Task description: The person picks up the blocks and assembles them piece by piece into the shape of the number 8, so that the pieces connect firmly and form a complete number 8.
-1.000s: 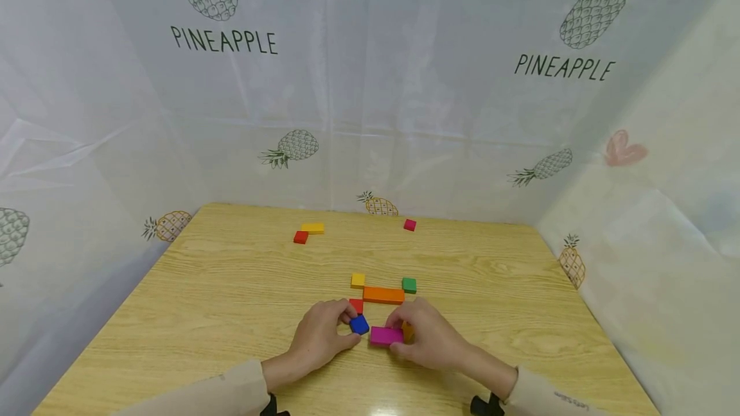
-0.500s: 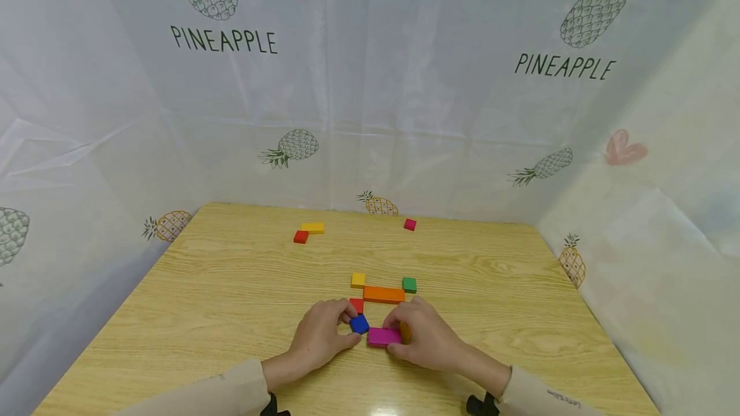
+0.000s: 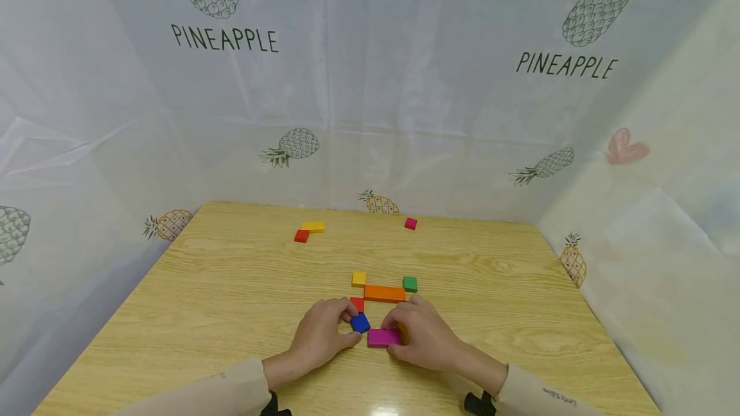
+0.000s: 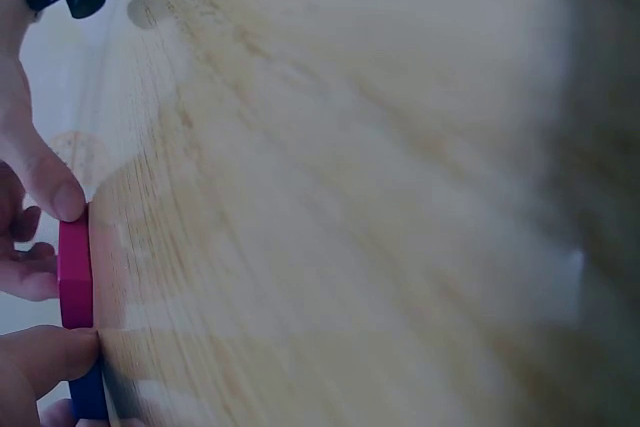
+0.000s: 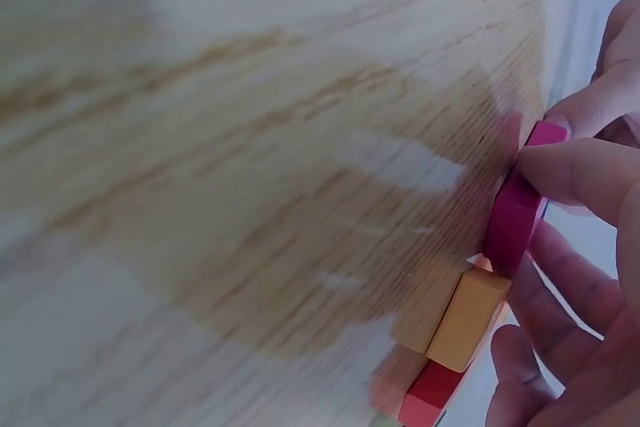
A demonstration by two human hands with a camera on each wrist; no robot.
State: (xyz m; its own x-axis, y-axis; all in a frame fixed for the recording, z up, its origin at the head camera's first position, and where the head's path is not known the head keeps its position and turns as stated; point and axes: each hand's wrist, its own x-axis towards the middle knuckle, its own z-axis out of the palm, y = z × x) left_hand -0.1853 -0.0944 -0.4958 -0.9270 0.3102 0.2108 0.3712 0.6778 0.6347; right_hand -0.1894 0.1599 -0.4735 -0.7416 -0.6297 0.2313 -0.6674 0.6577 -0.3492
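Note:
My left hand [image 3: 322, 334] pinches a small blue block [image 3: 360, 323], thumb at its near side and fingers at its far side. The block is turned slightly askew, just below a red block [image 3: 357, 304]. My right hand [image 3: 426, 334] grips a longer magenta block [image 3: 383, 338] between thumb and fingers. In the head view its left end lies right by the blue block's lower corner. A yellow-orange block [image 5: 468, 319] sits at the magenta block's other end in the right wrist view, with a red block [image 5: 432, 393] beyond it; my right hand mostly hides these from the head camera.
A long orange block [image 3: 384, 294] lies ahead of both hands, with a yellow block [image 3: 358, 279] and a green block [image 3: 410, 284] at its far corners. Farther back on the wooden table [image 3: 243, 268] are yellow [image 3: 314, 227], red [image 3: 302, 236] and crimson [image 3: 411, 223] blocks.
My right hand has slid slightly left with the magenta block, narrowing the gap to the blue block. The left hand has stayed in place on the blue block.

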